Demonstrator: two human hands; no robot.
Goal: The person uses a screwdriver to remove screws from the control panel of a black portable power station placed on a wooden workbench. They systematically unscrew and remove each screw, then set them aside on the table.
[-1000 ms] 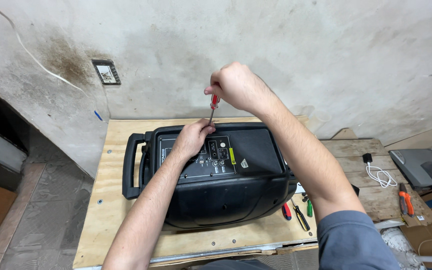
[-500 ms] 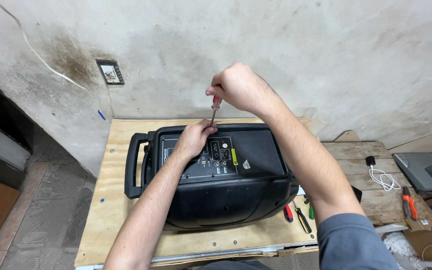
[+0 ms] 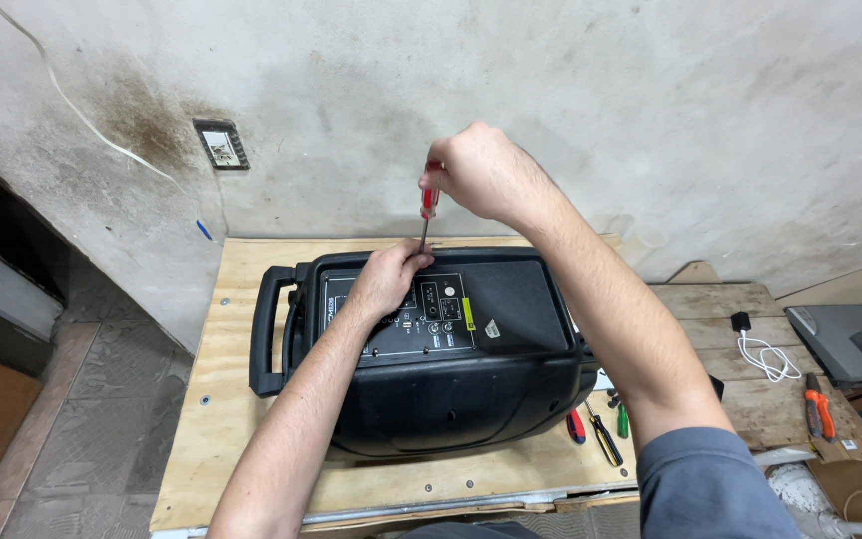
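A large black portable speaker (image 3: 451, 389) lies on its front on a plywood table (image 3: 221, 419), its rear control panel (image 3: 441, 314) facing up and its carry handle (image 3: 263, 334) at the left. My right hand (image 3: 481, 175) grips a red-handled screwdriver (image 3: 429, 205) held upright, its tip down at the panel's top edge. My left hand (image 3: 391, 279) rests on the panel with fingertips pinching the screwdriver shaft near the tip.
Small screwdrivers (image 3: 601, 429) with red, black and green handles lie on the table right of the speaker. A second wooden surface (image 3: 740, 389) holds a white cable with charger (image 3: 760, 349) and an orange-handled tool (image 3: 817, 407). A grey device (image 3: 850, 344) sits far right. Wall close behind.
Both hands stay at the same spot on the speaker panel with the screwdriver upright; only the view has shifted slightly.
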